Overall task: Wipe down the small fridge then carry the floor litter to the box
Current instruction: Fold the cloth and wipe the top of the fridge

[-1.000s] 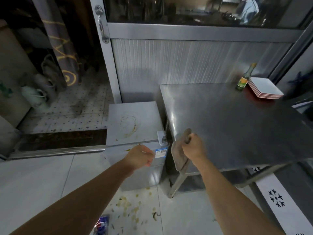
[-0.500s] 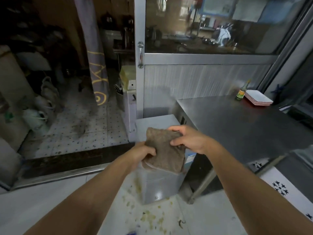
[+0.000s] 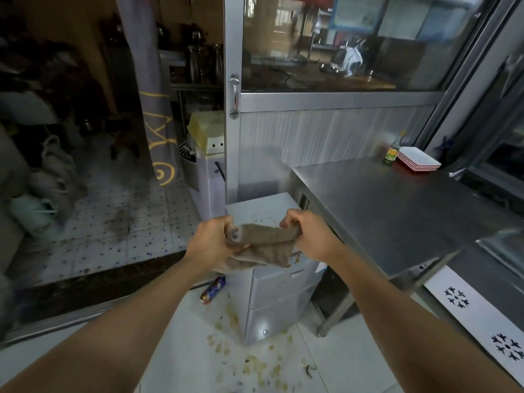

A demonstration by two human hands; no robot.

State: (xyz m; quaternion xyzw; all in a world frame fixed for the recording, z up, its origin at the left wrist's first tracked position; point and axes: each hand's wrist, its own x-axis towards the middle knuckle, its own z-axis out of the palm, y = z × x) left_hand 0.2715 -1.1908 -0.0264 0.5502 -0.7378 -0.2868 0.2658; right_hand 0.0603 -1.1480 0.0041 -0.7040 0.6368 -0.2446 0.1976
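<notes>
A brown cloth [image 3: 263, 243] is stretched and folded between both hands, held in the air above the small white fridge [image 3: 279, 302]. My left hand [image 3: 211, 245] grips its left end and my right hand [image 3: 307, 232] grips its right end. The fridge stands on the floor beside the steel table, with a stain ring on its top. Yellowish scraps of litter [image 3: 255, 364] lie scattered on the white floor tiles in front of it. A crushed blue and red wrapper [image 3: 212, 290] lies on the floor left of the fridge.
A steel table [image 3: 397, 211] stands to the right, with a green bottle [image 3: 392, 150] and stacked white plates [image 3: 418, 158] at its far end. A metal-framed glass door [image 3: 234, 95] rises behind the fridge. Sacks [image 3: 54, 177] sit on the dirty tiled floor past the threshold.
The cloth went from my right hand alone at the table edge to both hands. It has been pulled out wider and folded over above the fridge. The view has tilted up.
</notes>
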